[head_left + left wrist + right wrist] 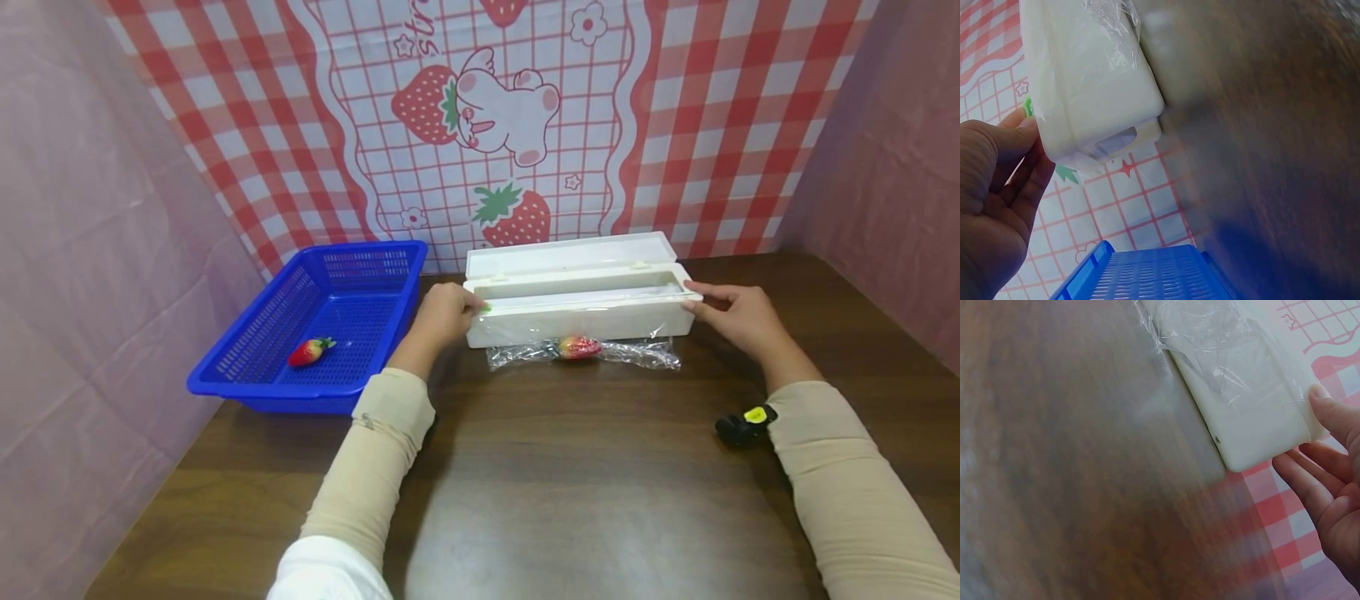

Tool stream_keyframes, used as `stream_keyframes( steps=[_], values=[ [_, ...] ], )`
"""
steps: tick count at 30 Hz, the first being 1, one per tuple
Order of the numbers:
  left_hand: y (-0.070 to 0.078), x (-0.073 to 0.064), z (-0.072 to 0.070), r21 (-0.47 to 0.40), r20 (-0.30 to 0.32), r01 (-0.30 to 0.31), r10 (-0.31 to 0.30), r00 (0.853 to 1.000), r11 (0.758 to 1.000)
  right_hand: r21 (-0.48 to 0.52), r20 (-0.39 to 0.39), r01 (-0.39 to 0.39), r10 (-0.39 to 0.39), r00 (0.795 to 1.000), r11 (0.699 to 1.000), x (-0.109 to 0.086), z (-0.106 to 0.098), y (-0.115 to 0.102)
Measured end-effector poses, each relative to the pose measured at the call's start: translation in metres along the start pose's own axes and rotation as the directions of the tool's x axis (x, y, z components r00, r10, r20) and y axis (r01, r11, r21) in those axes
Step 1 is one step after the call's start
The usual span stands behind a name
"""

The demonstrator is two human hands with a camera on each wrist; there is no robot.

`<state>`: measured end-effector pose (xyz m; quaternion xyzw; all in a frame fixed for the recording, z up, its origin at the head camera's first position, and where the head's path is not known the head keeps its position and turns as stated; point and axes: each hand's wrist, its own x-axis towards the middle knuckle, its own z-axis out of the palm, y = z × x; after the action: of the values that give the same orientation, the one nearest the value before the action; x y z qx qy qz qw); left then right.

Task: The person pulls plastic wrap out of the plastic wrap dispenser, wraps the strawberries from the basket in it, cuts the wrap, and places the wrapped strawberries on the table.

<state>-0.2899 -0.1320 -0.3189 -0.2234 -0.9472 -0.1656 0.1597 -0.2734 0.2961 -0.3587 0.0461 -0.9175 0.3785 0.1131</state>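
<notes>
A long white cling film box (pixel 577 321) stands on the table with its lid (pixel 570 254) tipped back. Clear film (pixel 1210 347) lies over its front. My left hand (pixel 444 312) is at the left end, thumb and fingers pinching a small green piece (pixel 1029 107) at the front rim; it looks like a cutter slider. At the other end, my right hand (pixel 738 317) grips the corner, thumb on the front and fingers behind, partly hidden. Close before the box lies a toy strawberry (pixel 579 347) wrapped in twisted film.
A blue plastic basket (pixel 360 389) stands left of the box, holding one unwrapped strawberry (pixel 306 353). Behind rises a red-and-white checked cloth (pixel 712 150). Pinkish cloth walls (pixel 82 208) flank the wooden table (pixel 585 492).
</notes>
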Motion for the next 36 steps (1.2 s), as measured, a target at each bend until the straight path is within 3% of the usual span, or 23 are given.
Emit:
stream_keyframes(
  steps=[16, 29, 36],
  values=[
    [-0.0010, -0.0047, -0.0010, 0.028, -0.043, -0.018, 0.019, 0.999, 0.999, 0.001, 0.007, -0.015, 0.015, 1.000, 1.000, -0.0009, -0.0006, -0.0003],
    [-0.0022, -0.0047, -0.0006, 0.016, -0.017, 0.034, -0.034, 0.999, 0.999, 0.001, -0.004, -0.009, 0.009, 1.000, 1.000, -0.0013, -0.0007, -0.0011],
    [-0.0033, -0.0061, -0.0012, 0.023, -0.029, 0.033, -0.033, 0.999, 0.999, 0.009, 0.007, -0.008, 0.007, 1.000, 1.000, -0.0010, -0.0004, 0.0001]
  ],
)
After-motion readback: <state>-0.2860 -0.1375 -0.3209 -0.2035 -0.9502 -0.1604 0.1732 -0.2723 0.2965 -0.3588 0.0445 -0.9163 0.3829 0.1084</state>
